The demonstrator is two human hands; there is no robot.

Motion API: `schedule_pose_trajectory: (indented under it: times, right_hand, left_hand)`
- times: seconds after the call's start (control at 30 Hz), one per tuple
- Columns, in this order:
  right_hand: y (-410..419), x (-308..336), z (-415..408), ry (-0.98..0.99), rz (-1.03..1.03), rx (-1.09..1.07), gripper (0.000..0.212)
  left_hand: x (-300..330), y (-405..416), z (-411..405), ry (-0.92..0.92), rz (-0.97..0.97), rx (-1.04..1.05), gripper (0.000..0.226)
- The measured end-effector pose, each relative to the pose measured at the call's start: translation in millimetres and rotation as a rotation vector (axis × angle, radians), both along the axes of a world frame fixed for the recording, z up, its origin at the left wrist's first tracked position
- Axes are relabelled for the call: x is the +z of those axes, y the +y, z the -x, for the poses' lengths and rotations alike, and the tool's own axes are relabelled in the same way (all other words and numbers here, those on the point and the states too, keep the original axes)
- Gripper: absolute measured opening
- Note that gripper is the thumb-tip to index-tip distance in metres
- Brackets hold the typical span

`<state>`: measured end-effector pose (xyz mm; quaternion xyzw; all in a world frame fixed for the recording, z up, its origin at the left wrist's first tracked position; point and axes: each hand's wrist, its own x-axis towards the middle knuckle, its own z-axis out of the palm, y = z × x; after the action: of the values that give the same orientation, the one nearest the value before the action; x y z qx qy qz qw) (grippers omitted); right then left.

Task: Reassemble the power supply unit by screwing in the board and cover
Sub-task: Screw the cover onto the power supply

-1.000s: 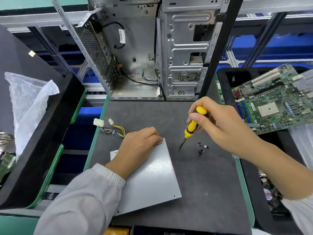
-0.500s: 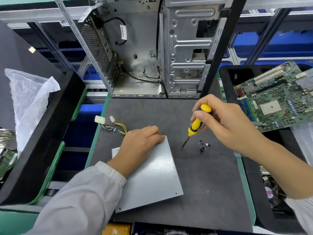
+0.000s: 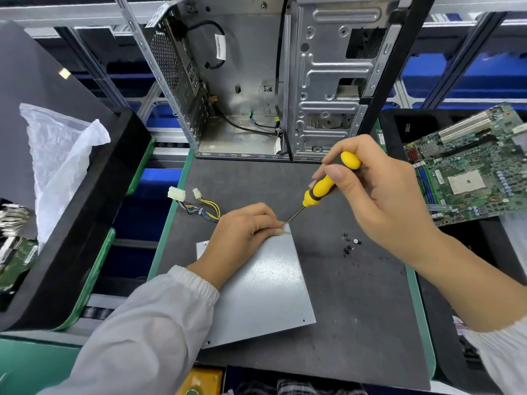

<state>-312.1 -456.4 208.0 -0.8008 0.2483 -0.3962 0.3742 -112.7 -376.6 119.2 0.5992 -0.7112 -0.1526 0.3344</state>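
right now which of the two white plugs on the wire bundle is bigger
The left plug, at the mat's green edge: wide and blocky, on the multicoloured wires. The right plug is a small square one on the yellow and black wires.

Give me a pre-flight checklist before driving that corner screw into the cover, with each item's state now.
1. Left hand steadies the cover: ok.
2. Right hand grips the screwdriver: ok.
3. Tip at the cover's far right corner, by the left fingertips: ok.
4. Screw seated in the hole under the tip: cannot tell, fingers hide it.
5. Spare screws lie within reach on the mat: ok.
6. Cables clear of the corner: ok.
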Motion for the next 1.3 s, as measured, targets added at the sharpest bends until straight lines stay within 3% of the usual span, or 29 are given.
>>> schedule_pose_trajectory:
  times: [0.63, 0.8, 0.97, 1.17, 1.3]
  right_hand:
    - [2, -9, 2, 0.004, -0.059, -0.020, 0.022]
    - [6, -14, 4, 0.050, 0.023, -0.052, 0.022]
    - [9, -9, 1, 0.125, 0.157, -0.054, 0.026]
    - [11, 6, -14, 0.269, 0.210, -0.038, 0.032]
    - [7, 16, -22, 0.340, 0.237, -0.006, 0.033]
  left_hand:
    - [7, 0, -1, -0.117, 0.036, -0.086, 0.016]
    - [7, -4, -6, -0.121, 0.021, -0.124, 0.016]
    - [5, -6, -8, -0.051, -0.026, -0.121, 0.015]
    - [6, -7, -14, 0.227, -0.237, -0.084, 0.015]
    - [7, -6, -12, 0.243, -0.251, -0.039, 0.019]
